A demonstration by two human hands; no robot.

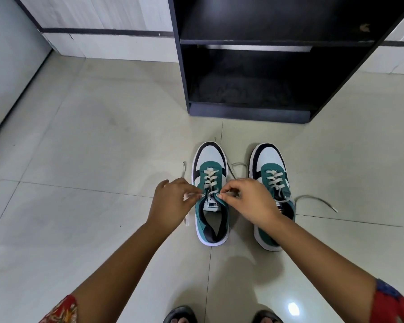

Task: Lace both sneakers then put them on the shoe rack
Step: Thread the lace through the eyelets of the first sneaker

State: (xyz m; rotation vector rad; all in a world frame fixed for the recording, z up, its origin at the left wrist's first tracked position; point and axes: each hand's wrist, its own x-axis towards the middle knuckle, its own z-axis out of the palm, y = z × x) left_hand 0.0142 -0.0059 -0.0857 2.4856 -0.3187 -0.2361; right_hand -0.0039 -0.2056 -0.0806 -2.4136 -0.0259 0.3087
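Note:
Two green, white and black sneakers stand side by side on the tiled floor, toes pointing away from me. My left hand (173,201) pinches the left end of the white lace at the top eyelets of the left sneaker (210,194). My right hand (250,199) pinches the other end of that lace on the right side of the tongue. The right sneaker (271,176) is partly covered by my right wrist; its loose lace end (317,200) trails out to the right on the floor.
A dark shoe rack (250,110) with open shelves stands just beyond the sneakers. A white wall with a dark stripe runs behind it. My feet in dark sandals (180,315) show at the bottom edge.

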